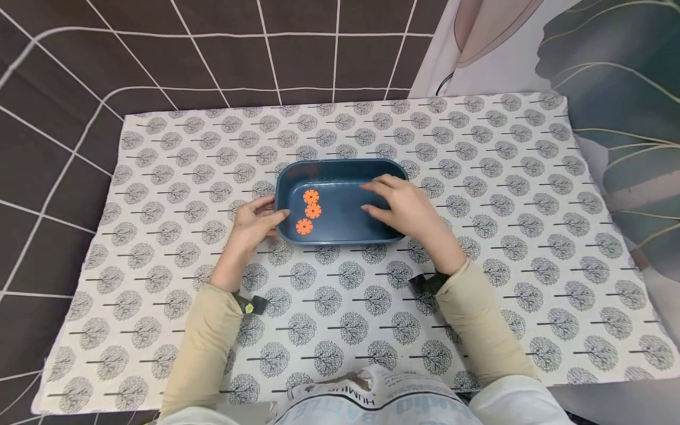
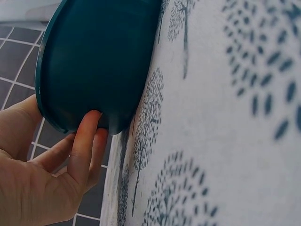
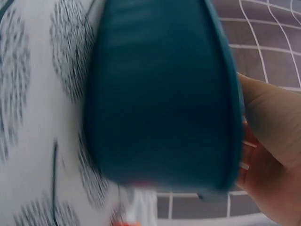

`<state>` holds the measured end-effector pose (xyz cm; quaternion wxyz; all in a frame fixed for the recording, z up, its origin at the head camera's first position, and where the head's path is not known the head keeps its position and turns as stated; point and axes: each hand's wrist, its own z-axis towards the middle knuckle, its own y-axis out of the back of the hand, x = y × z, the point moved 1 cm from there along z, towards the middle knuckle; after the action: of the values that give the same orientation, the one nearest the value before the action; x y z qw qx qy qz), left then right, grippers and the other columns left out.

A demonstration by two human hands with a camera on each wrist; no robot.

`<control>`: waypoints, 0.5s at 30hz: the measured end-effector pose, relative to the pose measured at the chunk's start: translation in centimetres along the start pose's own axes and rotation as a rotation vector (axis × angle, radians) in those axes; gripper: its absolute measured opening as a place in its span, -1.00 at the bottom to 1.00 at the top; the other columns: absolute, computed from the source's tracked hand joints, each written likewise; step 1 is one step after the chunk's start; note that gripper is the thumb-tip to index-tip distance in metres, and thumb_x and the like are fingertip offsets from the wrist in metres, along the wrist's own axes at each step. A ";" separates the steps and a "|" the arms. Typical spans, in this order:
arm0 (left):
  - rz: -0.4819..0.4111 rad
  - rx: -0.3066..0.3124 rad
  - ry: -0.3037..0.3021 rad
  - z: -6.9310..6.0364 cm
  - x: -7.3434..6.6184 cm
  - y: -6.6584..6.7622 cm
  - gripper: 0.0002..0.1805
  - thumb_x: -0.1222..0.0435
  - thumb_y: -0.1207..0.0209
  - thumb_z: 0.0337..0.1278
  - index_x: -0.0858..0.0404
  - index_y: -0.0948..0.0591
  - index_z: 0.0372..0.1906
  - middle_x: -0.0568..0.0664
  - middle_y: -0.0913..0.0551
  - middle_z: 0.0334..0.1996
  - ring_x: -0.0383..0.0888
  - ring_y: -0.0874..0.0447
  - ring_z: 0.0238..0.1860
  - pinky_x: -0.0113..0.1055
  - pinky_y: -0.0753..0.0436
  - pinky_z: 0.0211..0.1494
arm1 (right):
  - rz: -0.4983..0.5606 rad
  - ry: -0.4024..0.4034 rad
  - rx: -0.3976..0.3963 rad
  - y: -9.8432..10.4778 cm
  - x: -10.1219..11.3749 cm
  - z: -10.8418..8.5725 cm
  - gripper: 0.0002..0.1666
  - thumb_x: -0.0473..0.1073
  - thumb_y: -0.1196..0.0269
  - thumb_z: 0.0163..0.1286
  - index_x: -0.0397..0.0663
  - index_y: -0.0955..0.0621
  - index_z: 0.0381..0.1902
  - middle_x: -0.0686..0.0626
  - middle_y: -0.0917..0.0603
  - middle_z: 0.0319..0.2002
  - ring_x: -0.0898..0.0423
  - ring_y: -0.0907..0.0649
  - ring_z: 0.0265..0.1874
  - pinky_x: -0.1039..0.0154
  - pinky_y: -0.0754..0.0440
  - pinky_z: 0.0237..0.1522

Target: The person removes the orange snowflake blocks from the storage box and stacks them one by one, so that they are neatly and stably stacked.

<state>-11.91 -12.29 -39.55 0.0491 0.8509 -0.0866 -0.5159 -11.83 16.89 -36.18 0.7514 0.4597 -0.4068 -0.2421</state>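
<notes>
A dark blue plastic tub (image 1: 350,236) with rounded corners sits on the table. Three small orange gear-like discs (image 1: 313,210) lie on its floor towards the left end. My left hand (image 1: 255,223) grips the tub's left end, thumb over the rim and fingers against the outer wall, as the left wrist view also shows. Over the tub's right part hovers my right hand (image 1: 401,205), its thumb and fingers apart with nothing visible between them. The tub's outer wall (image 3: 160,94) fills the right wrist view and hides those fingertips.
A white cloth with grey tree prints (image 1: 329,330) covers the table. Dark fabric with a white grid (image 1: 223,53) hangs behind and at the left. Patterned curtain-like cloth (image 1: 627,118) stands at the right. A blurred orange-red spot (image 3: 126,223) shows low in the right wrist view.
</notes>
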 end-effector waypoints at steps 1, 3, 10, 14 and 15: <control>-0.001 0.000 -0.001 0.0 0.0 0.0 -0.33 0.34 -0.27 0.05 0.26 -0.33 0.32 0.17 -0.52 0.04 -0.28 -0.59 -0.35 -0.48 -0.70 -0.37 | 0.000 0.005 0.011 -0.4 0.2 0.3 -0.52 -0.04 -0.34 0.18 -0.12 -0.60 0.04 -0.11 -0.62 -0.04 -0.05 -0.62 -0.08 0.07 -0.64 -0.03; -0.003 0.000 -0.008 0.0 0.1 0.0 -0.33 0.34 -0.26 0.05 0.27 -0.32 0.32 0.19 -0.52 0.05 -0.29 -0.60 -0.36 -0.48 -0.71 -0.37 | 0.005 0.011 0.036 -1.1 0.6 0.8 -0.51 -0.03 -0.34 0.18 -0.11 -0.60 0.05 -0.10 -0.62 -0.04 -0.03 -0.62 -0.08 0.09 -0.64 -0.04; -0.003 0.001 -0.014 0.0 0.1 0.0 -0.33 0.34 -0.26 0.06 0.27 -0.32 0.32 0.20 -0.52 0.05 -0.28 -0.61 -0.35 -0.44 -0.72 -0.33 | 0.025 0.016 0.118 -2.9 2.3 2.4 -0.47 0.00 -0.34 0.18 -0.06 -0.57 0.10 -0.07 -0.61 -0.02 0.00 -0.62 -0.11 0.10 -0.63 -0.05; -0.006 0.004 -0.013 -0.1 0.1 0.0 -0.33 0.34 -0.26 0.05 0.27 -0.32 0.32 0.20 -0.52 0.05 -0.28 -0.61 -0.34 -0.44 -0.72 -0.32 | 0.005 0.034 0.169 -3.9 3.4 3.1 -0.46 0.00 -0.34 0.18 -0.06 -0.57 0.10 -0.07 -0.60 0.00 -0.02 -0.60 -0.04 0.08 -0.61 0.03; -0.010 0.005 -0.014 -0.1 0.1 0.0 -0.33 0.35 -0.26 0.05 0.28 -0.32 0.32 0.20 -0.52 0.04 -0.27 -0.61 -0.34 -0.43 -0.72 -0.31 | -0.004 0.035 0.185 -4.1 3.7 3.3 -0.46 0.00 -0.34 0.18 -0.06 -0.57 0.10 -0.07 -0.59 0.00 -0.02 -0.60 -0.03 0.07 -0.59 0.06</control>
<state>-11.80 -12.28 -39.62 0.0438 0.8478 -0.0842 -0.5217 -12.51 10.67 -37.55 0.7123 0.5321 -0.4132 -0.1970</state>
